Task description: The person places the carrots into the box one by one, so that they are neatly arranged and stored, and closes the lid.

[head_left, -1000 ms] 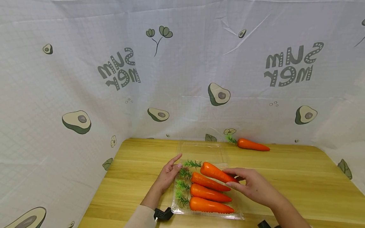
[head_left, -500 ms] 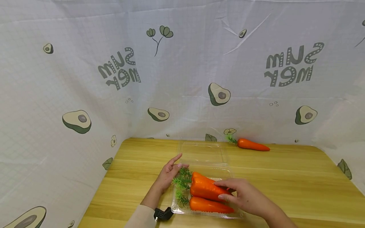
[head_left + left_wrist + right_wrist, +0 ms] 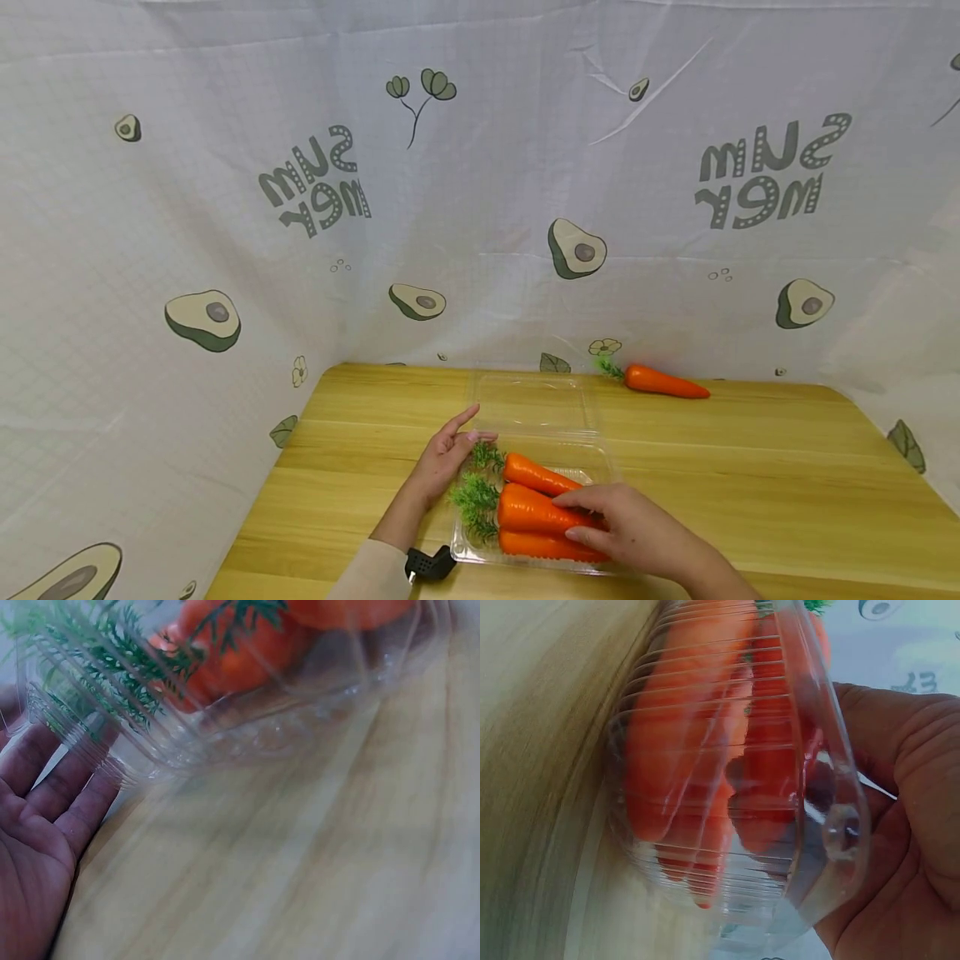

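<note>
The right hand (image 3: 628, 527) has a pinching grip on a carrot (image 3: 525, 508) over other carrots (image 3: 531, 471) in the clear box (image 3: 558, 452). The left hand (image 3: 444, 458), fingers loosely extended, touches the box.

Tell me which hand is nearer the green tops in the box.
Left: the left hand is beside the green tops, at the box; the right hand is farther off, gripping a carrot towards its tip.

The left hand (image 3: 441, 458) faces palm inward, one finger (image 3: 461, 418) stretched forward; the left forearm (image 3: 397, 515) slants up from below. The right hand (image 3: 630, 527) pinches with thumb (image 3: 587, 537) and fingers (image 3: 583, 497); the visible right forearm (image 3: 708, 571) is bare.
</note>
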`<control>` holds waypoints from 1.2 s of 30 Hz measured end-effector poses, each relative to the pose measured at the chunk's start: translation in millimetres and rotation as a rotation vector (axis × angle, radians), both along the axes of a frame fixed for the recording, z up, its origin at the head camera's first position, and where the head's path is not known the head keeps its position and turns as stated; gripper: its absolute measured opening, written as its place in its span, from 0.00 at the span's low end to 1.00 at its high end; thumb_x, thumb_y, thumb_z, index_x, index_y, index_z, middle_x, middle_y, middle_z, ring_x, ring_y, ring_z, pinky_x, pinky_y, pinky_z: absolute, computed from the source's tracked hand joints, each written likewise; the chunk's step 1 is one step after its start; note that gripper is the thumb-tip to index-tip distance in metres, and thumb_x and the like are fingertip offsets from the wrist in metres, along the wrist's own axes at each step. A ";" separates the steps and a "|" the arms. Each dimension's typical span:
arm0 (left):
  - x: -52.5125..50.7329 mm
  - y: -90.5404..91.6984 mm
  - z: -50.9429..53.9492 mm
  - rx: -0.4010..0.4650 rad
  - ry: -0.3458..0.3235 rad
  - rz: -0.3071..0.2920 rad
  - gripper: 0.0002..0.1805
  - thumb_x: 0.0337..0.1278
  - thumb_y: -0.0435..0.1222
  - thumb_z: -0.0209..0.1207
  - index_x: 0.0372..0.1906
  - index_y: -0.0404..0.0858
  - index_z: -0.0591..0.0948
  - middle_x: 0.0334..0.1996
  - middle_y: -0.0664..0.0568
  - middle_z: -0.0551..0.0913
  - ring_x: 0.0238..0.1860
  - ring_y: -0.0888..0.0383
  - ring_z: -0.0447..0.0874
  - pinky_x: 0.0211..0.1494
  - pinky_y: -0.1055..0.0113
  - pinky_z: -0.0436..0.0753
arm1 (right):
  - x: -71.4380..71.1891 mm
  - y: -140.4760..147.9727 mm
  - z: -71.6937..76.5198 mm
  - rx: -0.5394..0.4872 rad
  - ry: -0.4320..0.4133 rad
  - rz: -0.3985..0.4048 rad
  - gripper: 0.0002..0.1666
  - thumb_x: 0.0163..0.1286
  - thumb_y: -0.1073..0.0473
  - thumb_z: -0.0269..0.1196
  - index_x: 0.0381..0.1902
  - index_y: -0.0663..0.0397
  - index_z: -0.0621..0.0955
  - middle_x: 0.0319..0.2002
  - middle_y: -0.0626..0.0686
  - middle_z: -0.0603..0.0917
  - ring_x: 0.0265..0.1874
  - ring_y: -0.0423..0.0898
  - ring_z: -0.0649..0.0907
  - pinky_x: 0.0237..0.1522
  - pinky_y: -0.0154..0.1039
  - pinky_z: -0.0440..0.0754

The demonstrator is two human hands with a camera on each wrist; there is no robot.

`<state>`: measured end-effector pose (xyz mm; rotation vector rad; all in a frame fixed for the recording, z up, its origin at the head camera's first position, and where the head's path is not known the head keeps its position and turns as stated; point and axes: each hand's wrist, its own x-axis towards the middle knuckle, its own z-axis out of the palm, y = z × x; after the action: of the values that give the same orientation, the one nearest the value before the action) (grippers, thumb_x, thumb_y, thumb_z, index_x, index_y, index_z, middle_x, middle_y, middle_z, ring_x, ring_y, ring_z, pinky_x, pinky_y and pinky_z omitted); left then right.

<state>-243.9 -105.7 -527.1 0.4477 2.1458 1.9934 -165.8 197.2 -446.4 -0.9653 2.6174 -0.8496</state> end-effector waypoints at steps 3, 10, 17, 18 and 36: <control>-0.2 0.0 0.2 -0.001 0.002 0.003 0.30 0.81 0.45 0.48 0.81 0.48 0.60 0.59 0.43 0.86 0.67 0.53 0.79 0.66 0.79 0.72 | -1.0 -1.4 -1.3 0.017 0.007 0.002 0.23 0.71 0.40 0.66 0.58 0.41 0.85 0.52 0.43 0.89 0.45 0.31 0.82 0.47 0.37 0.87; -0.5 -0.2 0.6 0.010 0.005 -0.009 0.30 0.81 0.44 0.47 0.81 0.46 0.59 0.60 0.41 0.85 0.67 0.53 0.79 0.66 0.80 0.71 | -1.5 -2.3 -3.4 0.029 0.028 -0.004 0.22 0.69 0.42 0.68 0.56 0.43 0.86 0.49 0.42 0.89 0.42 0.30 0.81 0.45 0.37 0.86; -0.9 -0.3 0.7 0.012 -0.006 -0.010 0.30 0.81 0.44 0.47 0.81 0.47 0.60 0.60 0.42 0.85 0.66 0.57 0.81 0.66 0.80 0.72 | -0.4 -2.6 -4.8 0.071 0.071 -0.021 0.19 0.67 0.47 0.71 0.53 0.45 0.87 0.47 0.41 0.89 0.41 0.31 0.81 0.45 0.39 0.86; -0.8 -0.4 0.6 0.008 -0.005 -0.009 0.30 0.81 0.45 0.47 0.81 0.47 0.59 0.60 0.42 0.85 0.66 0.56 0.80 0.66 0.80 0.72 | -0.3 -2.6 -4.8 0.072 0.072 -0.023 0.19 0.67 0.47 0.71 0.53 0.45 0.87 0.47 0.41 0.89 0.41 0.31 0.81 0.45 0.39 0.86; -0.4 -0.8 0.6 -0.014 0.018 -0.012 0.31 0.82 0.44 0.47 0.81 0.44 0.58 0.60 0.41 0.85 0.68 0.51 0.78 0.74 0.66 0.71 | -0.9 1.4 -2.9 0.007 -0.041 -0.088 0.21 0.65 0.41 0.71 0.53 0.39 0.86 0.45 0.35 0.84 0.39 0.29 0.78 0.43 0.34 0.84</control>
<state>-244.3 -106.5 -526.5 0.4770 2.1609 1.9747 -166.8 198.7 -449.2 -0.8279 2.6432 -0.8701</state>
